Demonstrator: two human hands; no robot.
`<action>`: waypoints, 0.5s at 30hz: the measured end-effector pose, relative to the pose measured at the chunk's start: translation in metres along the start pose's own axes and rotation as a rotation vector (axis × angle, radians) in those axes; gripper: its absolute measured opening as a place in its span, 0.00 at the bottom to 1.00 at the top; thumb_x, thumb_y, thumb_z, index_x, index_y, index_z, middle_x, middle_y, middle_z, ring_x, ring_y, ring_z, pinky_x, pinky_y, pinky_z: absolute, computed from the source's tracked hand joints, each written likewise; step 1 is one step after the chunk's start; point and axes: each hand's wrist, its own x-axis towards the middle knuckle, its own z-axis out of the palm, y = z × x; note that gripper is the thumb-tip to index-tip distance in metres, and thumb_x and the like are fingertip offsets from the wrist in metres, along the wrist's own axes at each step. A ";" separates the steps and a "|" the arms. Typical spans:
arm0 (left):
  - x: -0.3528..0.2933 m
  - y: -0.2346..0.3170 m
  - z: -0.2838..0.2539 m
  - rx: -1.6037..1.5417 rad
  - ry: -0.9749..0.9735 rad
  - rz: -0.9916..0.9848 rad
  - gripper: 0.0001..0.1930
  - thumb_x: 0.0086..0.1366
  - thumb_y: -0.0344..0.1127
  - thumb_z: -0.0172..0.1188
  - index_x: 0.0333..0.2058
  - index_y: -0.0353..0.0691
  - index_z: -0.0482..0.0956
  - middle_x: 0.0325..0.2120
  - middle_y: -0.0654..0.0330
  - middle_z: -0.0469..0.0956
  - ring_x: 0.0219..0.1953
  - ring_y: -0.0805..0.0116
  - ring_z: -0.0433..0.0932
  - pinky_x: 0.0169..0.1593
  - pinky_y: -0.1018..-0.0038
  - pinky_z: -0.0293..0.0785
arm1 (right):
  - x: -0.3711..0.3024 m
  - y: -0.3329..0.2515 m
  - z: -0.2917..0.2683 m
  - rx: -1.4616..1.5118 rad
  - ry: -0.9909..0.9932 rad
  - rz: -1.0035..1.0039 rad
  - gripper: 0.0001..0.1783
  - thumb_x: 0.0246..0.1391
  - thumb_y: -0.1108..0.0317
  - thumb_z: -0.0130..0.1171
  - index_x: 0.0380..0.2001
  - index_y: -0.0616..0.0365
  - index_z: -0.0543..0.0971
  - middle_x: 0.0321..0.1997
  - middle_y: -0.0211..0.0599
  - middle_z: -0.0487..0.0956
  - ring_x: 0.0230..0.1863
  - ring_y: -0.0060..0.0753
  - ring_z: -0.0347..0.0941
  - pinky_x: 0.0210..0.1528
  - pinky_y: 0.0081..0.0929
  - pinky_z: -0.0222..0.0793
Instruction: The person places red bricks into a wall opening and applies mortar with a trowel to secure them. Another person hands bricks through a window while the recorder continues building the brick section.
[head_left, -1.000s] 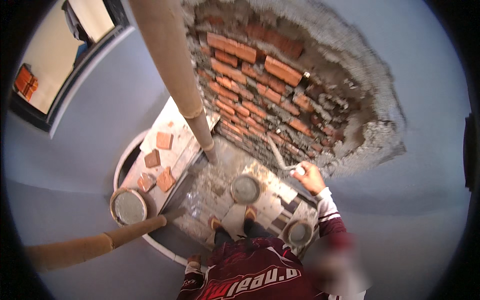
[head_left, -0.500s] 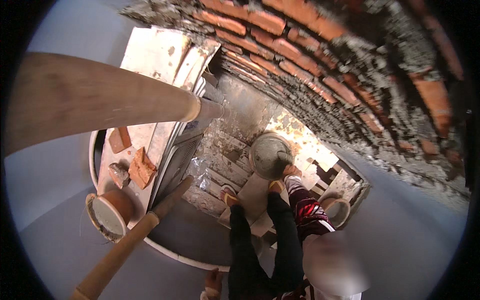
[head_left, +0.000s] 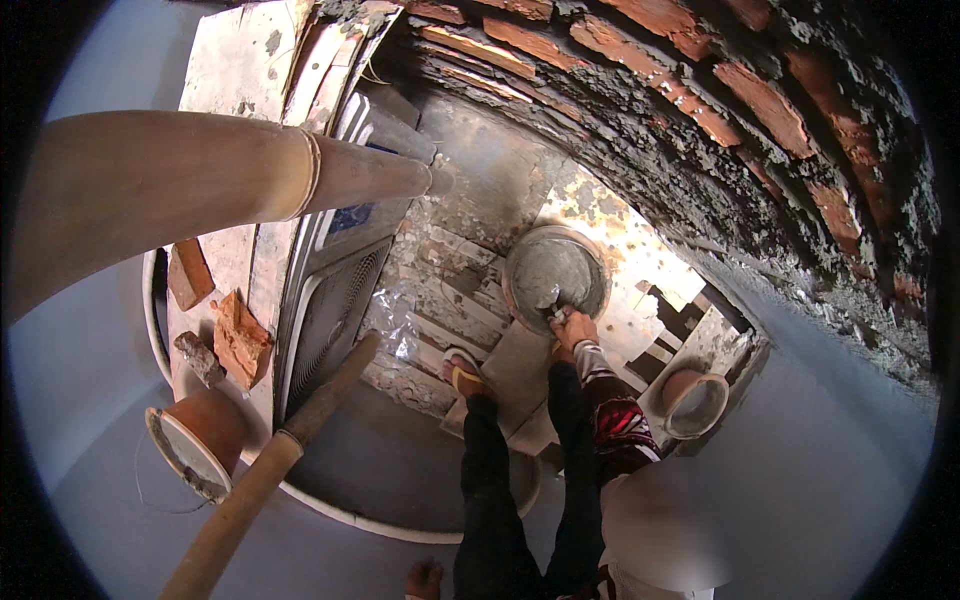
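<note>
My right hand (head_left: 573,328) reaches down to the near rim of a round basin (head_left: 513,300) of wet grey mortar (head_left: 550,268). Its fingers are wrapped round the handle of what looks like a trowel (head_left: 556,311); the blade is mostly sunk in the mortar or hidden. Low in the picture, beside my left leg, hangs my left hand (head_left: 424,578). Its fingers are loosely curled, with no object visible in them. My feet, in yellow-strapped sandals (head_left: 467,379), stand on boards just short of the basin.
A rough brick wall (head_left: 765,105) rises at the right. One thick bamboo pole (head_left: 230,165) crosses the left side; a thinner pole (head_left: 290,445) slants below. Broken bricks (head_left: 240,340) lie on a plank near a clay-coloured pot (head_left: 205,425). Another pot (head_left: 695,403) stands right. Clear plastic (head_left: 397,320) lies on the boards.
The view has shifted, so the basin appears larger and the poles lie differently. My right hand now reaches further over the basin's rim, and the mortar shows more openly.
</note>
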 end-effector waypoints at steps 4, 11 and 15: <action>0.009 0.082 -0.011 0.068 -0.109 0.137 0.19 0.68 0.41 0.56 0.51 0.33 0.74 0.41 0.54 0.79 0.43 0.63 0.76 0.51 0.66 0.73 | -0.037 0.021 -0.020 0.052 0.075 -0.099 0.22 0.54 0.46 0.58 0.40 0.53 0.76 0.35 0.57 0.80 0.42 0.61 0.76 0.43 0.51 0.71; 0.032 0.086 -0.021 0.115 -0.059 0.274 0.21 0.63 0.42 0.61 0.49 0.33 0.74 0.40 0.51 0.79 0.41 0.59 0.79 0.43 0.64 0.75 | -0.116 0.024 -0.093 0.001 0.154 -0.150 0.17 0.49 0.54 0.57 0.37 0.53 0.78 0.31 0.55 0.80 0.37 0.62 0.77 0.41 0.51 0.72; 0.079 0.069 -0.040 0.383 -0.045 0.080 0.22 0.62 0.46 0.62 0.45 0.32 0.76 0.35 0.51 0.79 0.34 0.62 0.78 0.39 0.64 0.76 | -0.192 0.013 -0.150 -0.112 0.098 -0.133 0.20 0.48 0.54 0.58 0.40 0.57 0.78 0.35 0.57 0.80 0.40 0.60 0.77 0.44 0.50 0.73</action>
